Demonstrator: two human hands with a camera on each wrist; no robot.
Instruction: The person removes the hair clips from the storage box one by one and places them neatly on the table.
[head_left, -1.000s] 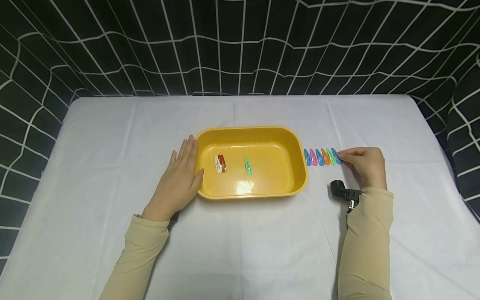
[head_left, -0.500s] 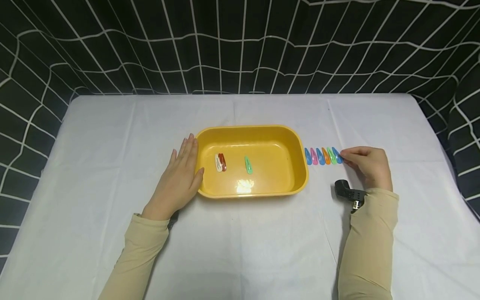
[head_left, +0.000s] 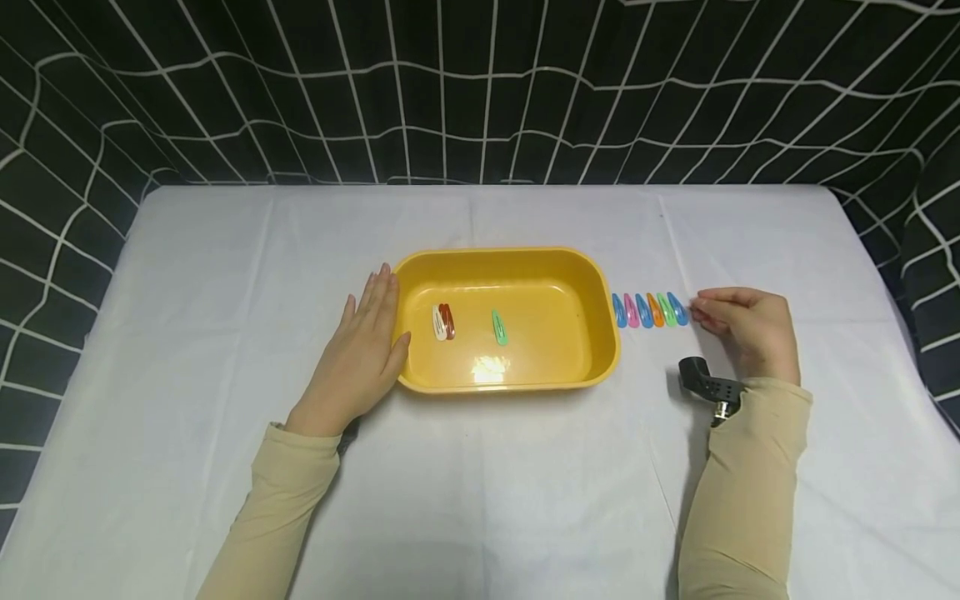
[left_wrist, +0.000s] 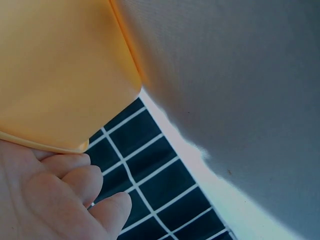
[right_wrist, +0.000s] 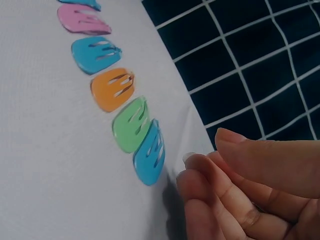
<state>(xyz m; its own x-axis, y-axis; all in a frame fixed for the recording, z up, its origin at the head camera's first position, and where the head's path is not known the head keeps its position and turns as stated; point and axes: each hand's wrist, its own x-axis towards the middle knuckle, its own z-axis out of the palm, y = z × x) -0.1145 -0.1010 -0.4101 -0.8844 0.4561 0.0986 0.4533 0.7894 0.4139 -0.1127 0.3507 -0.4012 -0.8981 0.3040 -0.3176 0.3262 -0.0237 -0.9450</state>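
Observation:
A yellow tray (head_left: 525, 367) lies on the white cloth, holding a white clip (head_left: 439, 323), a dark red clip (head_left: 448, 322) and a green clip (head_left: 499, 327). My left hand (head_left: 351, 358) rests straight-fingered along its left rim. Right of the tray, several clips stand in a row, ending in an orange clip (right_wrist: 112, 91), a light green clip (right_wrist: 132, 125) and a blue clip (right_wrist: 150, 156); those last two touch. Just beyond that blue clip is my right hand (head_left: 753, 333), fingers loosely bent and nothing seen in them; its thumb lies over the fingers in the right wrist view.
A black wrist camera (head_left: 708, 385) sticks out from the right sleeve, above the cloth (head_left: 525, 475). Dark fabric with white netting (head_left: 480, 100) stands behind the table and along its sides.
My right hand has slid to the right, off the blue end clip that its fingertips touched a second ago. That clip stays in the row. The left hand keeps its place on the tray.

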